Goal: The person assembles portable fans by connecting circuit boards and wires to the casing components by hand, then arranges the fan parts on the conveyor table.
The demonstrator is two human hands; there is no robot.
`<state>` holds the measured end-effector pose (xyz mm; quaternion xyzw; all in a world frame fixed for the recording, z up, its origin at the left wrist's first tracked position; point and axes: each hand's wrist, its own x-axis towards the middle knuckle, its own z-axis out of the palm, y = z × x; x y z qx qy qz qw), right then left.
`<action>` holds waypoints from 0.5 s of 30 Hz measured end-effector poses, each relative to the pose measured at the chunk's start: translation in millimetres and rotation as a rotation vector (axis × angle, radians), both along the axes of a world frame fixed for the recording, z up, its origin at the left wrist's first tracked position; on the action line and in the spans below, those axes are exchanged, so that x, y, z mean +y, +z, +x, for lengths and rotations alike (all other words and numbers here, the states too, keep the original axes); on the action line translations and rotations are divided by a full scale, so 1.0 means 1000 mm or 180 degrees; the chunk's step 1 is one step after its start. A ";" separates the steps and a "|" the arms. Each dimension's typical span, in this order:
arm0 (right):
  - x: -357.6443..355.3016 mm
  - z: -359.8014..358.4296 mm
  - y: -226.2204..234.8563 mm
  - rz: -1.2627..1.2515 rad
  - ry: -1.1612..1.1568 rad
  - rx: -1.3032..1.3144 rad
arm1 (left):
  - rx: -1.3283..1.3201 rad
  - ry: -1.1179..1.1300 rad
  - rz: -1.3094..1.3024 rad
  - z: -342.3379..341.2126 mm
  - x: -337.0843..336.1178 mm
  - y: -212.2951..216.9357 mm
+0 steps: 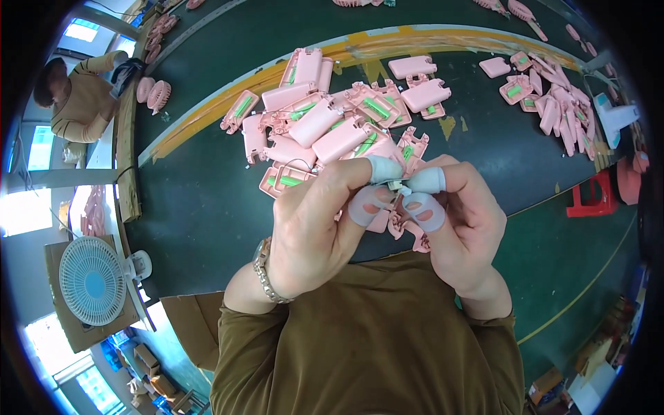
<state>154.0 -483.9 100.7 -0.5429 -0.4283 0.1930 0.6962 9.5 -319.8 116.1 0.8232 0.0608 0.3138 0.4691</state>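
Close in front of my chest, my left hand (pixel 304 228) and my right hand (pixel 467 225) meet fingertip to fingertip. Both pinch with thumb and index finger, all four capped in pale finger cots. Between the tips sits a small white plug connector (pixel 395 185), with a second white connector (pixel 407 191) against it on the right; whether they are joined I cannot tell. A pink plastic part (pixel 398 225) shows below the thumbs, mostly hidden by the hands. Just beyond lies a heap of pink plastic casings (pixel 315 124), some open with green cylindrical cells (pixel 377 107) and thin wires inside.
Another pile of pink casings (pixel 564 111) lies at the right of the dark green tabletop (pixel 484 149), beside a white device (pixel 615 114). A yellow-taped strip (pixel 346 48) crosses the table. At left stand a white fan (pixel 93 280) and a seated co-worker (pixel 83 100). A red stool (pixel 595 197) is at right.
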 end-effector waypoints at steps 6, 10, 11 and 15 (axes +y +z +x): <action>0.008 0.005 -0.004 -0.0197 -0.0138 -0.0383 | -0.0304 0.0151 0.0301 0.000 0.021 -0.004; 0.012 0.008 0.002 -0.0145 -0.0021 -0.0281 | -0.0059 -0.0071 -0.0023 -0.008 0.025 0.006; 0.012 0.012 0.006 -0.0206 0.0107 -0.0295 | 0.0018 -0.0147 0.0089 -0.010 0.028 0.008; 0.020 0.018 0.005 -0.0267 0.0446 0.0013 | 0.0051 -0.0266 0.0229 -0.013 0.038 0.016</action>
